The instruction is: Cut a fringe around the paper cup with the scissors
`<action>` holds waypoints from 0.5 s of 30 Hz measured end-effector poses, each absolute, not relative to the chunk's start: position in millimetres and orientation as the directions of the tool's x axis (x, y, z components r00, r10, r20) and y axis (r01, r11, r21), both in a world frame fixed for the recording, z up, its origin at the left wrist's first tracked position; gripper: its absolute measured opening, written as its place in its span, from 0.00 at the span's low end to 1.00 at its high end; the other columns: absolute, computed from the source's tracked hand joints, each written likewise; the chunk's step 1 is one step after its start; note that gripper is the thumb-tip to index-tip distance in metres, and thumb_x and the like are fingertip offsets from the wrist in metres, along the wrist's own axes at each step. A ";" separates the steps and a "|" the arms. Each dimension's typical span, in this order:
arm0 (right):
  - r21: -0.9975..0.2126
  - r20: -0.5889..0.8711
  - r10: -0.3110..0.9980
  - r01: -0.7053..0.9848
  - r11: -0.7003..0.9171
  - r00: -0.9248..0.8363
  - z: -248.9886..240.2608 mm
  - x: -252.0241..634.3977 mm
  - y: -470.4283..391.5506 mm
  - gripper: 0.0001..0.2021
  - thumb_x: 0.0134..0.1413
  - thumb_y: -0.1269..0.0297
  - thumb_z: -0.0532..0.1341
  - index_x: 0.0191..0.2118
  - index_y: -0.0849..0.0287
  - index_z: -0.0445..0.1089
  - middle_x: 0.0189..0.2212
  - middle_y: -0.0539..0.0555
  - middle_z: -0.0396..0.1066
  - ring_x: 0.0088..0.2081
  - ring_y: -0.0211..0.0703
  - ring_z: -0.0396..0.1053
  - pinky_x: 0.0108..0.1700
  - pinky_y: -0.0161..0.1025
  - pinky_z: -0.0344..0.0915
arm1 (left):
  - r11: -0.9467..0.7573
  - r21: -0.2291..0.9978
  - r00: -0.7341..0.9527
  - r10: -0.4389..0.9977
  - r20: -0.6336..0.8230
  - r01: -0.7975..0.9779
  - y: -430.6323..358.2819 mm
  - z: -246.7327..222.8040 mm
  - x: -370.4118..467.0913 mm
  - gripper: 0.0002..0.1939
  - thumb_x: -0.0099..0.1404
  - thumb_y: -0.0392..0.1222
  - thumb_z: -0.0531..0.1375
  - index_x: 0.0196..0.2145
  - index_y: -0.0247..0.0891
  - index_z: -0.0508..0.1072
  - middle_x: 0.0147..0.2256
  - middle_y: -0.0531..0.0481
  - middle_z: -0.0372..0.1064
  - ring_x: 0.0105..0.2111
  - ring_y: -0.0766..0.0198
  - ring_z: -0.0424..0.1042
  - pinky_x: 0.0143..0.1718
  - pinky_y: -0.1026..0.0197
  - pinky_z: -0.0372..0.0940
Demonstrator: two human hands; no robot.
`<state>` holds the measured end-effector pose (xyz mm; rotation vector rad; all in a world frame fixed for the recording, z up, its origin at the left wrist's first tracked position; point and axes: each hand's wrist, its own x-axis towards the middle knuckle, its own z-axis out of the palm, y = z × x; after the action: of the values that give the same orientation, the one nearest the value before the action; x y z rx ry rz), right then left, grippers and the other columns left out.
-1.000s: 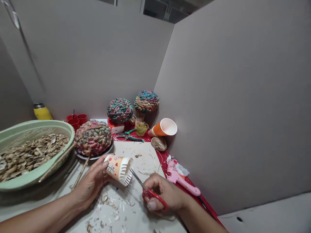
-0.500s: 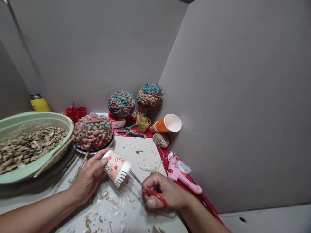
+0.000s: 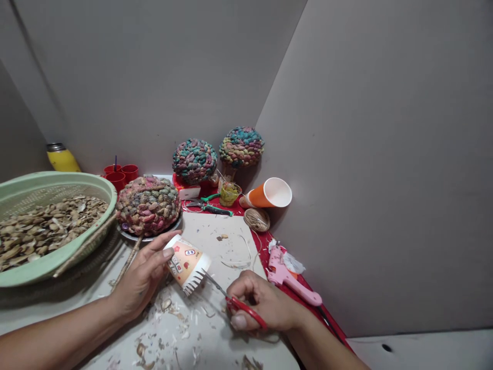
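In the head view, the left hand (image 3: 140,275) extends from lower left, fingers clasping the paper cup (image 3: 188,261) above the desk (image 3: 215,344), fringed rim tilted down; the right hand (image 3: 265,304), curled, grips red-handled scissors (image 3: 248,310), tips at that rim.

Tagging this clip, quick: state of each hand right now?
Left hand: holding the patterned paper cup, thumb on its side.
Right hand: holding the red-handled scissors, blade tips at the cup's fringed rim.
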<state>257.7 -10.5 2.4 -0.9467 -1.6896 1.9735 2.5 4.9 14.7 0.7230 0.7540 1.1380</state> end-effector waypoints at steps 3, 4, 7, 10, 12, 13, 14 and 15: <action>-0.968 -0.246 0.672 0.142 -0.207 -0.698 2.7 257.5 -10.0 0.28 0.41 0.45 0.73 0.17 0.63 0.61 0.12 0.43 0.55 0.15 0.24 0.48 0.17 0.26 0.44 | 0.255 0.825 0.231 0.960 -0.156 -0.505 4.1 14.0 2.2 0.19 0.57 0.44 0.69 0.47 0.42 0.80 0.41 0.48 0.79 0.39 0.60 0.74 0.44 0.63 0.67; -0.967 -0.249 0.673 0.143 -0.210 -0.696 2.7 257.4 -9.9 0.28 0.41 0.45 0.73 0.17 0.63 0.61 0.12 0.43 0.55 0.15 0.24 0.48 0.17 0.26 0.43 | 0.254 0.826 0.227 0.961 -0.157 -0.503 3.9 13.6 2.0 0.19 0.57 0.44 0.69 0.47 0.42 0.80 0.41 0.48 0.79 0.38 0.60 0.74 0.44 0.63 0.67; -0.963 -0.265 0.673 0.156 -0.219 -0.691 2.7 257.2 -9.9 0.28 0.41 0.46 0.74 0.17 0.63 0.60 0.11 0.43 0.55 0.15 0.24 0.47 0.16 0.26 0.42 | 0.250 0.829 0.226 0.962 -0.154 -0.501 3.8 12.7 1.5 0.19 0.56 0.44 0.70 0.47 0.42 0.81 0.40 0.48 0.79 0.38 0.60 0.74 0.44 0.63 0.67; -0.961 -0.275 0.682 0.173 -0.215 -0.678 2.5 257.1 -10.4 0.28 0.40 0.46 0.74 0.17 0.63 0.60 0.11 0.42 0.54 0.14 0.23 0.47 0.16 0.25 0.42 | 0.244 0.829 0.235 0.962 -0.141 -0.503 4.2 12.7 1.6 0.19 0.56 0.44 0.70 0.46 0.42 0.81 0.38 0.48 0.79 0.37 0.61 0.73 0.43 0.64 0.67; -0.958 -0.286 0.676 0.181 -0.223 -0.679 2.1 257.2 -10.6 0.29 0.40 0.45 0.73 0.17 0.63 0.61 0.11 0.43 0.56 0.13 0.24 0.48 0.15 0.25 0.43 | 0.243 0.828 0.234 0.962 -0.140 -0.505 4.5 13.2 2.1 0.19 0.55 0.44 0.70 0.46 0.42 0.81 0.39 0.48 0.79 0.38 0.61 0.73 0.42 0.65 0.67; -0.956 -0.292 0.671 0.181 -0.232 -0.682 1.9 257.2 -10.7 0.29 0.40 0.44 0.73 0.17 0.63 0.61 0.11 0.44 0.57 0.13 0.24 0.49 0.15 0.25 0.45 | 0.243 0.827 0.232 0.962 -0.141 -0.507 4.6 13.5 2.4 0.19 0.55 0.44 0.70 0.46 0.42 0.81 0.39 0.48 0.79 0.38 0.61 0.73 0.42 0.65 0.67; -0.954 -0.297 0.667 0.180 -0.241 -0.683 1.6 257.2 -10.7 0.29 0.40 0.43 0.73 0.17 0.63 0.61 0.11 0.44 0.58 0.13 0.25 0.50 0.15 0.25 0.46 | 0.243 0.825 0.230 0.963 -0.141 -0.510 4.7 13.8 2.6 0.19 0.55 0.44 0.70 0.46 0.42 0.82 0.40 0.48 0.79 0.39 0.61 0.73 0.42 0.66 0.67; -0.953 -0.300 0.665 0.177 -0.248 -0.684 1.3 257.1 -10.7 0.29 0.39 0.43 0.73 0.17 0.63 0.61 0.11 0.44 0.58 0.13 0.25 0.51 0.15 0.25 0.47 | 0.242 0.824 0.229 0.963 -0.141 -0.512 4.7 14.1 2.8 0.19 0.55 0.44 0.70 0.46 0.42 0.82 0.40 0.48 0.79 0.39 0.61 0.73 0.42 0.66 0.67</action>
<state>257.1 -10.7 1.3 -1.0139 -1.6688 1.9973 2.8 4.7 14.1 0.7339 0.7555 1.1516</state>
